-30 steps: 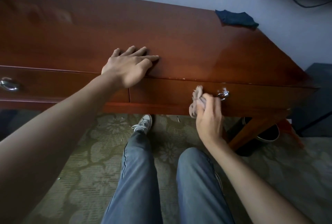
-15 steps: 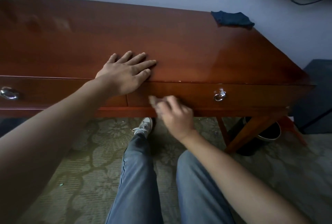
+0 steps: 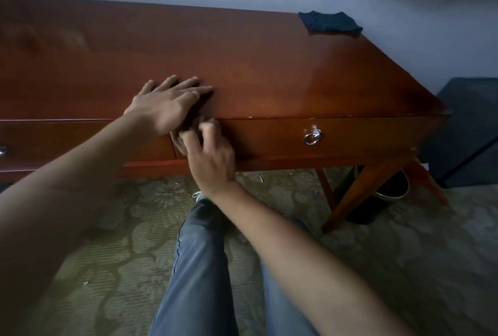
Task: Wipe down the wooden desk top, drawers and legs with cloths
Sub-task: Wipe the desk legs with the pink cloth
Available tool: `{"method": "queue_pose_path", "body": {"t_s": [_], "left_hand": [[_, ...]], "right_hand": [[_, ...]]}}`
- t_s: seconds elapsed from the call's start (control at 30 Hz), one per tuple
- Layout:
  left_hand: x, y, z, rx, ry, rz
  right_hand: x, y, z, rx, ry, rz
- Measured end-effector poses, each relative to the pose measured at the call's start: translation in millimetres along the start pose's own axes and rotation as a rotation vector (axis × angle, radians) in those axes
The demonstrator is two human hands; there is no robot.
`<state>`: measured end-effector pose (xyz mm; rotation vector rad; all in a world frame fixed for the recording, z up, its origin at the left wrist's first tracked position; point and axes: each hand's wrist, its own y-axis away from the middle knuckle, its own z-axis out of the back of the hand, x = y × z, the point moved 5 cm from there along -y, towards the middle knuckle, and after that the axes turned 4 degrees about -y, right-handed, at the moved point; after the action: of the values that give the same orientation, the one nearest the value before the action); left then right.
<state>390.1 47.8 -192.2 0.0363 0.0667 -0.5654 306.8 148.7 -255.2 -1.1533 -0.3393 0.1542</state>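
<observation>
Swept leftward from the ring pull [image 3: 312, 138] along the drawer front [image 3: 283, 137], right hand [image 3: 210, 157] with fingers curled on a bunched cloth [image 3: 179, 143], now crowding the flat, braced left hand [image 3: 167, 108] on the table [image 3: 242, 66]; likely risks: knuckles colliding, seam left unwiped.

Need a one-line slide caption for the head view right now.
Left hand flat on the desk top; right hand rubs a cloth along the drawer front.
</observation>
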Motion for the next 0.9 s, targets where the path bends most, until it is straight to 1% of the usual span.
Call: {"method": "queue_pose_path", "body": {"t_s": [0.03, 0.07, 0.13, 0.2, 0.27, 0.33, 0.43, 0.47, 0.5, 0.53, 0.57, 0.63, 0.7, 0.77, 0.8, 0.83, 0.9], "left_hand": [[-0.7, 0.0, -1.5, -0.006, -0.020, 0.018], [-2.6, 0.1, -3.4, -0.022, -0.049, 0.032], [-5.6, 1.2, -7.3, -0.064, -0.102, 0.044], [-7.0, 3.1, -7.6, -0.106, -0.113, 0.048], [-14.3, 4.9, -4.4, -0.146, -0.106, 0.056], [-35.1, 3.2, 2.3, -0.200, -0.116, 0.028], [-81.9, -3.4, 1.8, -0.169, -0.113, -0.092], [-95.8, -5.6, -2.9, -0.161, -0.108, -0.122], [-105.9, -8.2, -7.4, -0.164, -0.106, -0.133], [-111.8, -10.7, -11.6, -0.176, -0.113, -0.126], [-114.4, -12.3, -14.3, -0.190, -0.124, -0.115], [-114.1, -14.6, -18.6, -0.208, -0.140, -0.103], [-112.3, -16.3, -19.0, -0.215, -0.152, -0.098], [-113.1, -16.4, -19.3, -0.217, -0.163, -0.091], [-114.2, -16.0, -19.4, -0.218, -0.169, -0.093], [-114.7, -15.7, -18.7, -0.215, -0.173, -0.098], [-115.2, -13.9, -17.9, -0.199, -0.183, -0.106]], "right_hand": [[-14.3, 10.0, 3.0, 0.038, 0.003, 0.072], [-33.1, 19.6, 10.3, 0.074, 0.024, 0.097], [-83.0, 38.9, 35.3, 0.128, 0.113, 0.063], [-138.5, 54.3, 65.0, 0.134, 0.203, 0.024], [-177.8, 61.8, 87.3, 0.221, 0.255, 0.071], [-192.6, 66.2, 92.7, 0.330, 0.252, 0.144], [-184.5, 62.2, 99.6, 0.335, 0.209, 0.142], [-182.9, 63.2, 103.6, 0.344, 0.184, 0.166], [-186.1, 65.6, 109.5, 0.371, 0.164, 0.191], [-196.1, 66.5, 119.0, 0.392, 0.159, 0.177], [-212.5, 65.5, 131.9, 0.391, 0.181, 0.107], [-255.1, 59.5, 166.3, 0.328, 0.257, -0.146], [-292.3, 49.3, 197.1, 0.201, 0.287, -0.460], [-307.1, 38.1, 207.6, 0.035, 0.271, -0.730], [-303.1, 32.6, 203.2, -0.038, 0.237, -0.809], [-293.7, 28.9, 194.0, -0.096, 0.187, -0.850], [-260.7, 19.4, 173.6, -0.158, 0.087, -0.818]]}}
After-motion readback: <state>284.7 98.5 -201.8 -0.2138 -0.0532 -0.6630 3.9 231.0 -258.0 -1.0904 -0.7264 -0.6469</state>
